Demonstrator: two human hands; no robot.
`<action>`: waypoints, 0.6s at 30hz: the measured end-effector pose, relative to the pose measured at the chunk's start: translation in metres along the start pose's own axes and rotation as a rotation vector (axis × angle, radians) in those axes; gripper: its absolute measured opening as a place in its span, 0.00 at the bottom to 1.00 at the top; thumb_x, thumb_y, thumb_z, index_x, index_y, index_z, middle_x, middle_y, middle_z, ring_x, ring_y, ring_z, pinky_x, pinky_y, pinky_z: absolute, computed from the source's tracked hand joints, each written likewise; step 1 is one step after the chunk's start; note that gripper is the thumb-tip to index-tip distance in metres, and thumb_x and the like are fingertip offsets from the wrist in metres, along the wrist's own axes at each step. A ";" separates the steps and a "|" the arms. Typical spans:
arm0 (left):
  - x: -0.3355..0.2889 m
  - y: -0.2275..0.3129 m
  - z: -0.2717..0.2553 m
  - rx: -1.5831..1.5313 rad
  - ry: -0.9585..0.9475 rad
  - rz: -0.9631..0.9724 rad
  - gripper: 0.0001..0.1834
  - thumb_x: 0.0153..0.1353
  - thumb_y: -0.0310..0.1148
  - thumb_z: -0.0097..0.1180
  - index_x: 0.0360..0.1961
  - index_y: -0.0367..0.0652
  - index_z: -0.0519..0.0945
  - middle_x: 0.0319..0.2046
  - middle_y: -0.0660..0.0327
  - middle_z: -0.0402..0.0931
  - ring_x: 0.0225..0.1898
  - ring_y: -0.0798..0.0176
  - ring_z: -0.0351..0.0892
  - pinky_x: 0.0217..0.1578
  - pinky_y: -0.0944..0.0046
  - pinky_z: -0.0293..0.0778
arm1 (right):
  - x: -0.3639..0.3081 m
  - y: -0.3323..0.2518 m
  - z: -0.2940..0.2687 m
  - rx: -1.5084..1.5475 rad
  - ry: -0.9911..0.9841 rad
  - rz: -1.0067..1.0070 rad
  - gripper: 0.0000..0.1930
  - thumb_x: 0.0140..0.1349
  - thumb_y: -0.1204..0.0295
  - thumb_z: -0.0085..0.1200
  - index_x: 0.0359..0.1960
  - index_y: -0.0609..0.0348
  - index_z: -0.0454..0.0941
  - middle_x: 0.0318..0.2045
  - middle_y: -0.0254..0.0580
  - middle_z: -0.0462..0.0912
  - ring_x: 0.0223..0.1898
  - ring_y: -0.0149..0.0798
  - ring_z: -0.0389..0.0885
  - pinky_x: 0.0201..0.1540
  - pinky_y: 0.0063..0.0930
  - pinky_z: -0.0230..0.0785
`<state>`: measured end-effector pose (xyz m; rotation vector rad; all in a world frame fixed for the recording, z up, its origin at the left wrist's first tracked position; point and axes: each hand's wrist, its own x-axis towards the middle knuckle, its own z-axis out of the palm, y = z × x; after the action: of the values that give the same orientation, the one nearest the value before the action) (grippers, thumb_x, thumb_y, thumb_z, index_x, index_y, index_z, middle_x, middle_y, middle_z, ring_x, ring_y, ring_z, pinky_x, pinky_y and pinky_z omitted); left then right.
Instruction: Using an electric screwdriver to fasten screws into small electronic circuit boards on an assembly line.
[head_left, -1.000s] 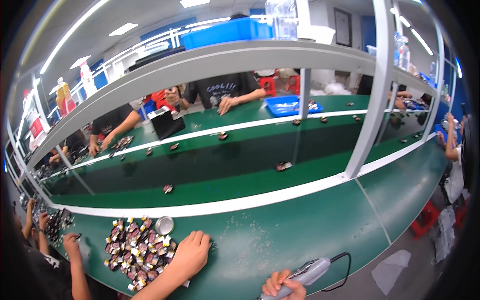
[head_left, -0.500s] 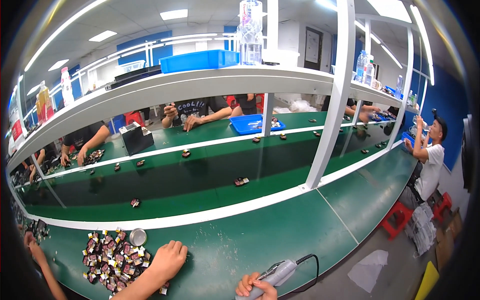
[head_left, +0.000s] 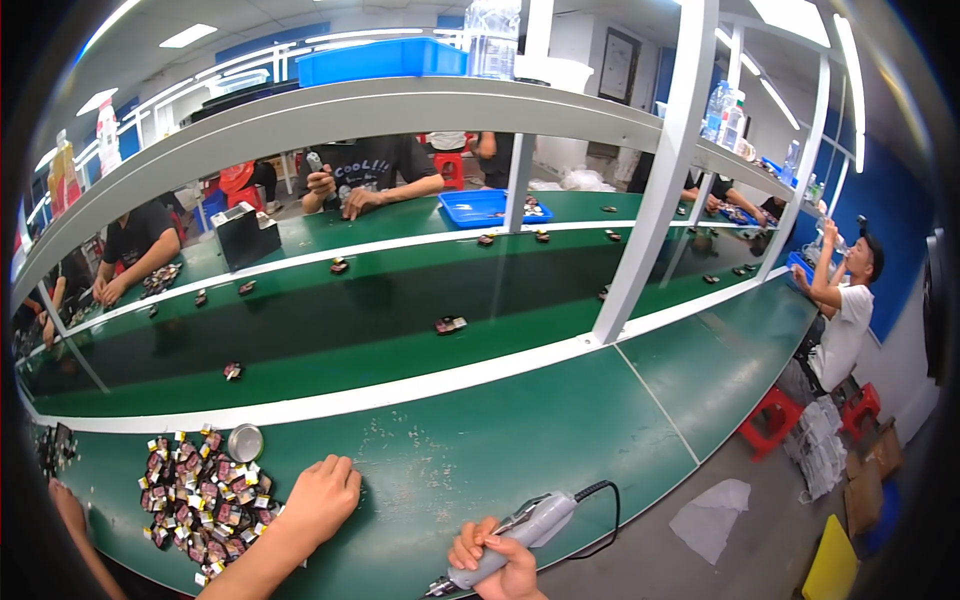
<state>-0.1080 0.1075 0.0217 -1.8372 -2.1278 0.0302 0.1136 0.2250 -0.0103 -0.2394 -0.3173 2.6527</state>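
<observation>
Free tabletop (head_left: 570,425) beyond right hand (head_left: 495,562); parts pile (head_left: 205,495) blocks left; white post (head_left: 660,190) farther back.

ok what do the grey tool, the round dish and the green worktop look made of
Grey tool: probably plastic with a satin finish, given its smooth body and soft highlights; its tip looks like shiny metal.
Round dish: likely bare metal, going by its silvery colour and bright rim.
Green worktop: smooth with a soft sheen, perhaps laminate or a rubbery mat; I can't tell which.
</observation>
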 end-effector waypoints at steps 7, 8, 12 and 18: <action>-0.001 0.001 0.000 -0.081 0.047 -0.021 0.06 0.41 0.25 0.54 0.25 0.38 0.73 0.26 0.57 0.69 0.32 0.56 0.73 0.31 0.59 0.73 | -0.004 0.007 0.004 0.005 0.020 -0.003 0.05 0.58 0.72 0.51 0.29 0.59 0.69 0.21 0.37 0.65 0.24 0.33 0.64 0.32 0.28 0.59; -0.003 -0.001 0.000 -0.133 0.066 -0.070 0.06 0.43 0.24 0.54 0.26 0.38 0.73 0.26 0.56 0.69 0.31 0.54 0.73 0.30 0.58 0.73 | 0.001 0.003 -0.005 -0.053 -0.057 0.057 0.07 0.57 0.68 0.49 0.27 0.56 0.66 0.23 0.38 0.66 0.25 0.35 0.66 0.35 0.32 0.60; 0.007 -0.012 -0.011 -0.347 0.003 -0.240 0.04 0.54 0.26 0.54 0.31 0.37 0.75 0.29 0.52 0.71 0.35 0.45 0.73 0.35 0.52 0.72 | 0.008 0.001 0.000 -0.113 -0.082 -0.027 0.06 0.55 0.68 0.50 0.28 0.56 0.70 0.21 0.35 0.65 0.22 0.31 0.63 0.31 0.27 0.58; 0.009 -0.011 0.002 -0.236 -0.035 -0.069 0.11 0.47 0.24 0.56 0.34 0.34 0.76 0.33 0.55 0.71 0.37 0.54 0.73 0.36 0.58 0.74 | 0.013 -0.004 -0.003 -0.121 -0.123 -0.064 0.05 0.58 0.70 0.48 0.29 0.56 0.68 0.22 0.36 0.64 0.24 0.32 0.63 0.32 0.28 0.57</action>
<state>-0.1199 0.1146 0.0244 -1.8996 -2.3021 -0.2151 0.1048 0.2352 -0.0139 -0.1026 -0.5170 2.5928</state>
